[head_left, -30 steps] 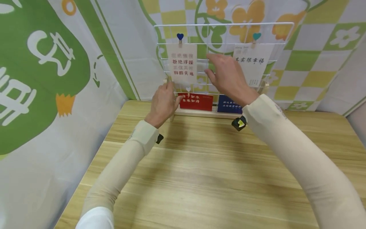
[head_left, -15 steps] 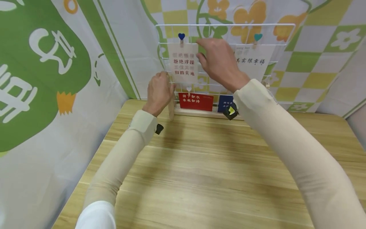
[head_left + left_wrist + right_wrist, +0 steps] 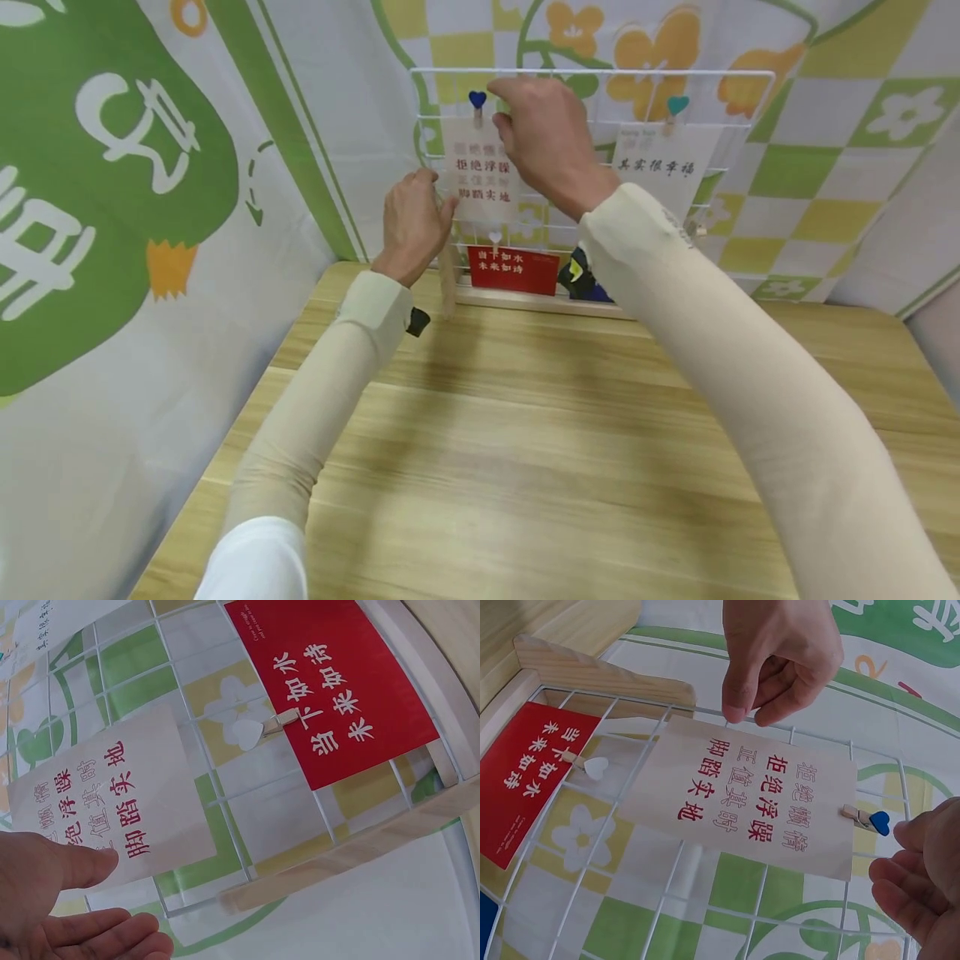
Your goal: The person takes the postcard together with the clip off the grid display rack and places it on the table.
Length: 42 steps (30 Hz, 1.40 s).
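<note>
A white wire grid point(image 3: 592, 73) in a wooden base stands at the back of the table. On its left hangs a white card with red Chinese lettering point(image 3: 480, 171), held by a clothespin with a blue heart point(image 3: 477, 100). My right hand point(image 3: 543, 137) is beside this clothespin, thumb and fingers apart around the heart's end; in the right wrist view they appear not to touch it. My left hand point(image 3: 412, 225) is at the grid's left edge, its thumb point(image 3: 90, 866) in front of the card in the left wrist view. Its thumb and fingers are apart, holding nothing visible.
Lower down, a red card point(image 3: 513, 271) hangs from a clothespin with a white heart point(image 3: 247, 733). A white card with black lettering point(image 3: 660, 167) hangs at right under a teal heart clothespin point(image 3: 678, 105). A dark blue card point(image 3: 486, 922) is mostly hidden.
My right hand has moved left and up across the grid to the blue heart clothespin. My left hand has slid slightly up and left along the grid's left side. The cards stay in place.
</note>
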### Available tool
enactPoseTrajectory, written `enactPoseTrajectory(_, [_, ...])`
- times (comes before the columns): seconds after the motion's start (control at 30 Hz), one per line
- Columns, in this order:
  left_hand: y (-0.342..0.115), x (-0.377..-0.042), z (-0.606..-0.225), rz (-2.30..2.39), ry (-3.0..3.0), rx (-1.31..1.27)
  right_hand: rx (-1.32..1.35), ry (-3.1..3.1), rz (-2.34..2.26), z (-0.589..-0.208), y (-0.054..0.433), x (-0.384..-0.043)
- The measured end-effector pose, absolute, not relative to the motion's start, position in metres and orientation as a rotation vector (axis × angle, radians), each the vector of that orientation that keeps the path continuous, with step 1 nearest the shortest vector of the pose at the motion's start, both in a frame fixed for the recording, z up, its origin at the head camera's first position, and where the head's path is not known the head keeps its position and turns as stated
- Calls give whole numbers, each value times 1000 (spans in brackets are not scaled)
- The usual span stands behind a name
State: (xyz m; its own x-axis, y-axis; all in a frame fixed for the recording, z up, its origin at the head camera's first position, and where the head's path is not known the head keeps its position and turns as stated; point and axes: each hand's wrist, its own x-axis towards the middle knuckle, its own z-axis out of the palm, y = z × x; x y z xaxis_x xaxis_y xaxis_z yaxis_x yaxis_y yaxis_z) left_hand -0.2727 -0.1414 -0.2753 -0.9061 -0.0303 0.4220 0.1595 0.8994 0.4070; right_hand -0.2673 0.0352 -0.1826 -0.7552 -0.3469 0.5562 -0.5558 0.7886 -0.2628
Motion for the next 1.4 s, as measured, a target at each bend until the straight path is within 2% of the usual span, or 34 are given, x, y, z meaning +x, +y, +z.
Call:
enactPoseTrajectory(0.9, [-134, -298, -273, -566, -2608, -109, 542, -2707, 380, -176, 2, -293])
enactPoseTrajectory(1.4, [-135, -300, -266, -619, -2637, -111, 465, -2723, 582, -175, -3, -300])
